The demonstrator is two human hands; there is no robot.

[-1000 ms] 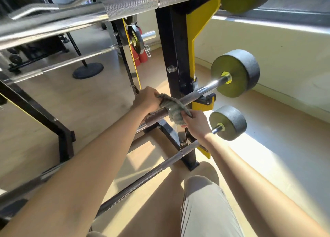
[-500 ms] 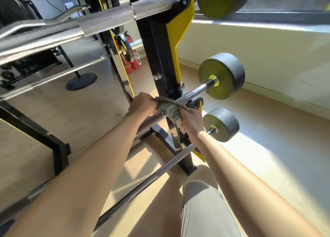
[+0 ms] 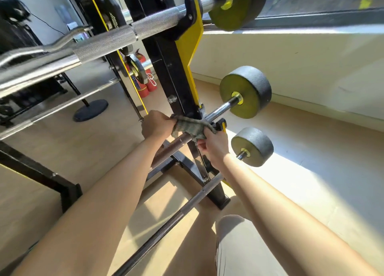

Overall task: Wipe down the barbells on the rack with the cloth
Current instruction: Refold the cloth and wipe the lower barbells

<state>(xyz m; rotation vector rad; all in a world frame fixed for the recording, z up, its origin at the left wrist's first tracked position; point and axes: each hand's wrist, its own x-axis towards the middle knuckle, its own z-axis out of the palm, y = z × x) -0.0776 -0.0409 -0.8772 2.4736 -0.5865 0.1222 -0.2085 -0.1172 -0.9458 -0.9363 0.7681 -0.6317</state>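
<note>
The grey-green cloth (image 3: 190, 128) was draped over the shaft of the middle barbell (image 3: 221, 110), just beside the black-and-yellow rack upright (image 3: 166, 72) where the bar sat in its cradle. The left hand (image 3: 156, 125) gripped the cloth's left end, fingers curled closed around the fabric, at the upper side of the bar. The right hand (image 3: 214, 145) gripped the cloth's right end, fingers curled into the fabric, at the nearer, lower side of the bar. Both bare forearms reached in from the bottom of the view.

3 barbells were seen on this side of the rack. The middle barbell carried a black weight with a yellow face (image 3: 246, 91) at its right end. Below it, the lower barbell (image 3: 166, 223) ran diagonally to a smaller weight (image 3: 252, 147) of the same colouring. Above, the top barbell (image 3: 124, 36), chromed and knurled, rested in a hook and bore a large plate (image 3: 234, 5).

Behind the rack, red fire extinguishers (image 3: 146, 86) stood on the wooden floor (image 3: 52, 151), near a round black base (image 3: 90, 110).
</note>
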